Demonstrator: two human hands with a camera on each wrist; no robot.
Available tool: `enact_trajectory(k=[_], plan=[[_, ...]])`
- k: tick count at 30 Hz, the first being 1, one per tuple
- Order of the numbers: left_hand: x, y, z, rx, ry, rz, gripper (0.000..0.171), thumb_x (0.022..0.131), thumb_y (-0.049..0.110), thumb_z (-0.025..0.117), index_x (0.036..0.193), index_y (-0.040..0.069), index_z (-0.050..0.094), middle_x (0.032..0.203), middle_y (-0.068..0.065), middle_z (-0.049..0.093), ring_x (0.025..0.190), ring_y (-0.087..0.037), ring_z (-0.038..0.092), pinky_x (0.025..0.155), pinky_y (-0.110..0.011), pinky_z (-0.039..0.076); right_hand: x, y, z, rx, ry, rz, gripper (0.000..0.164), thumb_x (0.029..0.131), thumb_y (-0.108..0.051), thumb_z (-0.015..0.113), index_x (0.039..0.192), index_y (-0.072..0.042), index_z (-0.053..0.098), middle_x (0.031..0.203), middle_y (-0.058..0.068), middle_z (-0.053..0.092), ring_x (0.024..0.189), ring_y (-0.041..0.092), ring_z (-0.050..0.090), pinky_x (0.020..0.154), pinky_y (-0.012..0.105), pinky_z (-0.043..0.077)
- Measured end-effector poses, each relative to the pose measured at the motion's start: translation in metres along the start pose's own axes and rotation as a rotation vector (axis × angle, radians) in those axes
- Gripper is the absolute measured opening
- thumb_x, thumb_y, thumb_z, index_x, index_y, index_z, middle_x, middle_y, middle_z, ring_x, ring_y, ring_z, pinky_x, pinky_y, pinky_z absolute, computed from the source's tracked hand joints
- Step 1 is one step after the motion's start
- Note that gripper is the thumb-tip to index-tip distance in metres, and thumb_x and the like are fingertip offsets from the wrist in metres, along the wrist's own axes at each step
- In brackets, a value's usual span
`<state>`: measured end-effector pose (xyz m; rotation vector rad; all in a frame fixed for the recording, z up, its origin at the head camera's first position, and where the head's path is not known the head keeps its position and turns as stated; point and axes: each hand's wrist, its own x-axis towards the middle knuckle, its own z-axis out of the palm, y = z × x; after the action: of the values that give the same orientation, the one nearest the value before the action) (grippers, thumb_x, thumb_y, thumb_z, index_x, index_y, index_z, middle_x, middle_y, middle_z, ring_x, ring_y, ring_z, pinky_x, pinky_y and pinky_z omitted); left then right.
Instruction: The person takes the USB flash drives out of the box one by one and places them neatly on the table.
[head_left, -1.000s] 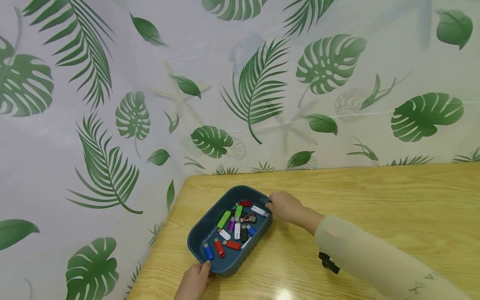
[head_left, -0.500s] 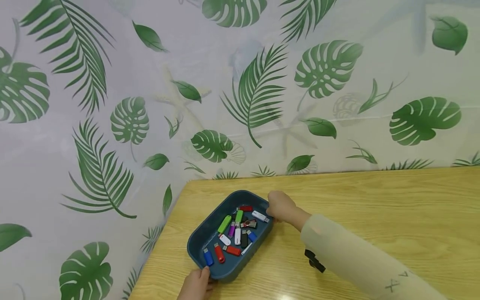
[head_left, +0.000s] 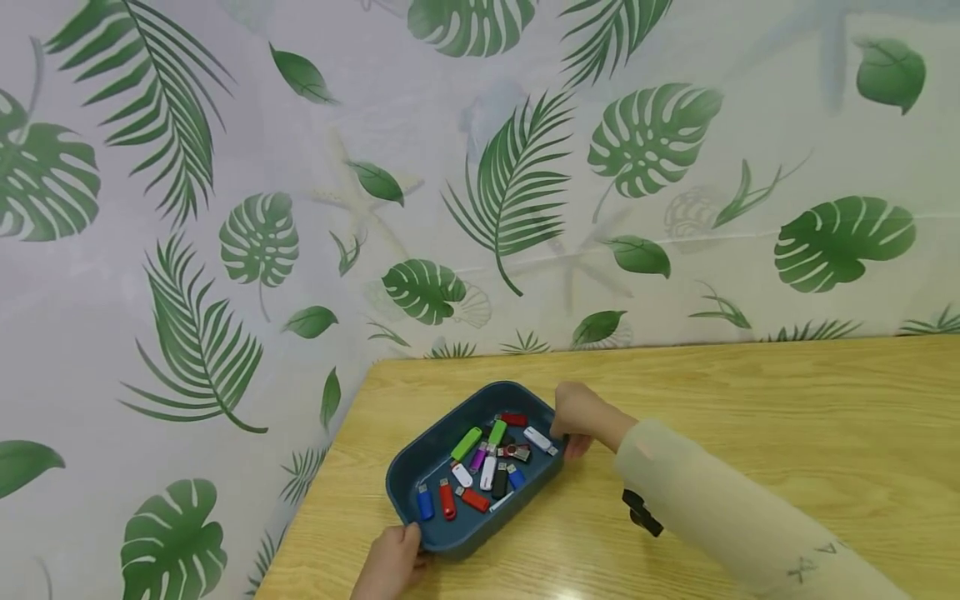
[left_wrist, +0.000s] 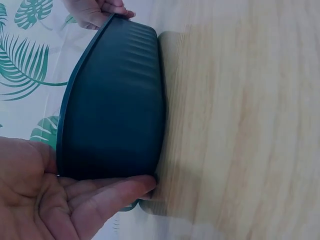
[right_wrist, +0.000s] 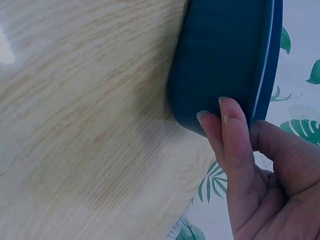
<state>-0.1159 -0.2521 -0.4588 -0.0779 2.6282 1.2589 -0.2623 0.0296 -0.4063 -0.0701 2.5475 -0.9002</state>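
A dark blue plastic basin [head_left: 415, 457] with rounded corners is held between my two hands over the left part of the table. Inside lie several USB sticks, among them a green one [head_left: 466, 443], a red one [head_left: 447, 500], a blue one [head_left: 425, 502] and a white one [head_left: 461, 476]. My left hand [head_left: 388, 560] grips the near left corner, thumb at the rim and fingers against the outer wall [left_wrist: 115, 110]. At the far right end, my right hand [head_left: 583, 417] holds the rim, its fingers [right_wrist: 235, 137] along the outside. Whether the basin's bottom touches the table is unclear.
The wood-grain table [head_left: 712, 433] stretches off to the right. Behind it and along its left side hangs a white sheet [head_left: 315, 242] printed with green leaves. A black strap-like piece [head_left: 642, 511] shows under the right sleeve [head_left: 720, 500].
The basin, with the USB sticks in it, has shifted a little to the right over the last half second. Both hands keep hold of it. Earlier, the head view tilted slightly upward.
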Motion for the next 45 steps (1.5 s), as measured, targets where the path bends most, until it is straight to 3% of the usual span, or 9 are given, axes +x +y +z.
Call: enact_trajectory(k=[1, 3, 6, 10, 15, 19, 25, 40, 45], plan=[[0.001, 0.001, 0.0, -0.065, 0.01, -0.048, 0.044, 0.088, 0.017, 0.036, 0.092, -0.02, 0.06, 0.085, -0.025, 0.069, 0.075, -0.026, 0.069, 0.063, -0.037, 0.058, -0.001, 0.001, -0.001, -0.008, -0.006, 0.005, 0.013, 0.079, 0.002, 0.061, 0.067, 0.005, 0.057, 0.047, 0.014, 0.061, 0.042, 0.021, 0.063, 0.043, 0.028, 0.053], [0.002, 0.005, 0.001, -0.092, 0.016, -0.075, 0.047, 0.087, 0.019, 0.036, 0.094, -0.021, 0.06, 0.085, -0.024, 0.069, 0.075, -0.025, 0.069, 0.063, -0.038, 0.058, -0.003, 0.003, -0.003, -0.034, -0.011, 0.008, 0.014, 0.079, 0.002, 0.061, 0.066, 0.005, 0.057, 0.046, 0.012, 0.061, 0.04, 0.018, 0.062, 0.042, 0.026, 0.052], [0.001, 0.013, 0.001, 0.009, 0.055, -0.048, 0.04, 0.085, 0.018, 0.038, 0.082, -0.014, 0.062, 0.079, -0.019, 0.069, 0.071, -0.023, 0.067, 0.06, -0.035, 0.057, -0.006, 0.005, -0.005, -0.082, -0.012, -0.024, 0.015, 0.079, 0.003, 0.059, 0.065, 0.005, 0.057, 0.045, 0.011, 0.06, 0.038, 0.016, 0.06, 0.042, 0.025, 0.051], [0.003, 0.02, 0.003, 0.07, 0.075, -0.072, 0.034, 0.085, 0.016, 0.039, 0.073, -0.007, 0.06, 0.07, -0.01, 0.065, 0.064, -0.017, 0.062, 0.057, -0.031, 0.053, -0.013, 0.01, -0.007, -0.171, -0.03, -0.088, 0.017, 0.082, 0.002, 0.058, 0.065, 0.004, 0.056, 0.045, 0.01, 0.06, 0.038, 0.018, 0.06, 0.041, 0.026, 0.051], [0.007, 0.026, 0.01, 0.028, 0.049, -0.134, 0.032, 0.086, 0.016, 0.038, 0.071, -0.004, 0.059, 0.065, -0.001, 0.056, 0.058, -0.012, 0.052, 0.054, -0.025, 0.048, -0.024, 0.019, -0.01, -0.206, -0.04, -0.127, 0.015, 0.082, 0.002, 0.059, 0.068, 0.003, 0.054, 0.044, 0.009, 0.059, 0.038, 0.019, 0.06, 0.04, 0.027, 0.051], [0.009, 0.03, 0.011, 0.063, 0.047, -0.083, 0.036, 0.091, 0.018, 0.037, 0.066, 0.001, 0.056, 0.06, 0.0, 0.053, 0.053, -0.011, 0.048, 0.051, -0.024, 0.042, -0.029, 0.025, -0.012, -0.204, -0.039, -0.131, 0.015, 0.083, -0.001, 0.06, 0.071, 0.001, 0.052, 0.044, 0.008, 0.059, 0.038, 0.018, 0.06, 0.04, 0.027, 0.051], [0.014, 0.035, 0.014, 0.104, 0.036, -0.015, 0.039, 0.093, 0.018, 0.035, 0.067, -0.001, 0.058, 0.063, -0.005, 0.058, 0.056, -0.013, 0.055, 0.052, -0.025, 0.047, -0.039, 0.034, -0.017, -0.218, -0.036, -0.145, 0.02, 0.084, -0.001, 0.058, 0.065, 0.002, 0.052, 0.042, 0.008, 0.057, 0.036, 0.018, 0.059, 0.039, 0.027, 0.05], [0.02, 0.054, 0.033, 0.134, -0.021, 0.073, 0.042, 0.093, 0.016, 0.037, 0.061, -0.003, 0.056, 0.054, -0.003, 0.051, 0.046, -0.01, 0.04, 0.047, -0.022, 0.034, -0.067, 0.064, -0.029, -0.261, -0.035, -0.105, 0.021, 0.086, -0.005, 0.061, 0.068, 0.003, 0.053, 0.04, 0.005, 0.056, 0.034, 0.015, 0.056, 0.039, 0.026, 0.049], [0.023, 0.056, 0.04, 0.149, -0.035, 0.091, 0.042, 0.092, 0.017, 0.038, 0.06, -0.003, 0.057, 0.055, -0.002, 0.052, 0.047, -0.009, 0.043, 0.047, -0.022, 0.037, -0.078, 0.073, -0.031, -0.265, -0.025, -0.093, 0.023, 0.087, -0.006, 0.06, 0.066, 0.003, 0.055, 0.039, 0.005, 0.055, 0.032, 0.015, 0.055, 0.038, 0.025, 0.048]])
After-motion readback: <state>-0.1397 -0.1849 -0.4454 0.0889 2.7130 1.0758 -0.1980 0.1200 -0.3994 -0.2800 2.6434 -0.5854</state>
